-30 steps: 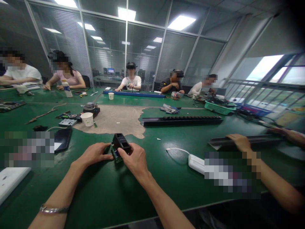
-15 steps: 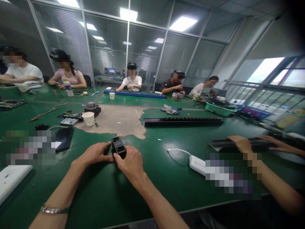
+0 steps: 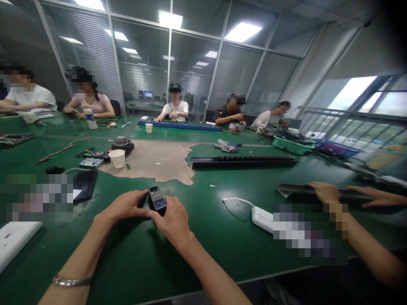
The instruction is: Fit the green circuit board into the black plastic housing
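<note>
Between my two hands is a small black box-shaped module [image 3: 157, 199] with slots and a row of small marks on its upper face. It is tilted, and a bluish sheen lies on its lower part. My right hand [image 3: 173, 215] is wrapped round its right side, thumb at the near end. My left hand [image 3: 129, 206] is closed against the left side, fingertips at the far left edge and thumb by the near corner. The undersides of the fingers are partly hidden. Below them lies the green tabletop [image 3: 133, 258].
Left are a dark phone [image 3: 85, 184] and a white power strip [image 3: 17, 241]. A paper cup [image 3: 117, 159] stands ahead, with a long black rail [image 3: 243, 162] beyond. To the right, a co-worker's hands [image 3: 326, 192] rest on another black rail; a white adapter [image 3: 262, 219] lies nearer.
The black module has tipped slightly in my hands, so its upper face catches more light. My hands have stayed almost in place. The co-worker's hands at right have shifted slightly right.
</note>
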